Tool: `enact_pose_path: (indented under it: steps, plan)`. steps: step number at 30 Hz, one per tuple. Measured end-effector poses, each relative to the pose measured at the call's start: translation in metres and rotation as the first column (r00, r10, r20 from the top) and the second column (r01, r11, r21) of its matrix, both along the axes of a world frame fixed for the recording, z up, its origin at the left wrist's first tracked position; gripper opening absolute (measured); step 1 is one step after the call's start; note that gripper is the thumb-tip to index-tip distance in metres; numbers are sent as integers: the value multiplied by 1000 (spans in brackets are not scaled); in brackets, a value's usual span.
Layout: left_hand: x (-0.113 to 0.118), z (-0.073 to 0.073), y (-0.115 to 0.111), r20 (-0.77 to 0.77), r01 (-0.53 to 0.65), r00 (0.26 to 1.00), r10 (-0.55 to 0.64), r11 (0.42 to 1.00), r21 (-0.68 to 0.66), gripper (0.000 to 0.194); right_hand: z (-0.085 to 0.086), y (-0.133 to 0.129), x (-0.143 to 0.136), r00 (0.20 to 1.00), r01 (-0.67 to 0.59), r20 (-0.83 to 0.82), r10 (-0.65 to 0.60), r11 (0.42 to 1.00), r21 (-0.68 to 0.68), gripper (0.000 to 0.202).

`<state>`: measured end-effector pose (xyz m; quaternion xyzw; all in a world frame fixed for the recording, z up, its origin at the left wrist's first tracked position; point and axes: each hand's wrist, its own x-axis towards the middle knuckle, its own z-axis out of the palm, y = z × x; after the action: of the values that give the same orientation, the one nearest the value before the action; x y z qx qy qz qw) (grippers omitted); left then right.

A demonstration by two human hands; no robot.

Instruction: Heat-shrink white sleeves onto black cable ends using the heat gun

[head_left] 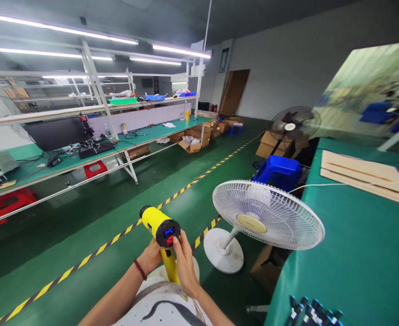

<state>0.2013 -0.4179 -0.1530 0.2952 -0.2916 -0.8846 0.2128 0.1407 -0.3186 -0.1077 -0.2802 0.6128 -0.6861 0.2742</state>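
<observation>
A yellow and black heat gun (153, 221) is held in front of my body, its barrel directed away to the upper left. On its black rear end a small blue-lit display (168, 232) faces me, with red buttons just below. My left hand (151, 256), with a dark red bead bracelet at the wrist, grips the gun near the top of its yellow handle; its fingertips are hidden. My right hand (185, 258) closes on the gun's right rear side, its thumb at the red buttons and the other fingers partly behind the casing.
A white pedestal fan (267, 217) stands close on my right, beside a green-covered table (342, 253) with black pen-like items (313, 312). Beyond are a blue stool (277, 172) and a dark fan (289, 127). Yellow-black floor tape (118, 237) runs along a long workbench (141, 136).
</observation>
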Motion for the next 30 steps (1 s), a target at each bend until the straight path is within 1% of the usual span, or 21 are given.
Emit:
enact_pose_path:
  steps: [4,7,10,15,30]
  plan:
    - [0,0,0,9,2,1000,-2,1000,2,47,3,0,0,1000,-16,-2,16,1000,-16,35]
    - [-1,-1,0,12,-2,1000,2,1000,4,50,5,0,0,1000,-22,3,22,1000,-14,34]
    - [-2,0,0,13,2,1000,-2,1000,5,51,5,0,0,1000,-6,15,6,1000,-11,34]
    - [-3,4,1,18,16,1000,-16,1000,3,47,4,0,0,1000,20,22,-20,1000,7,36]
    - [-3,5,1,18,19,1000,-19,1000,-9,45,7,1,-1,999,35,-10,-35,999,-6,33]
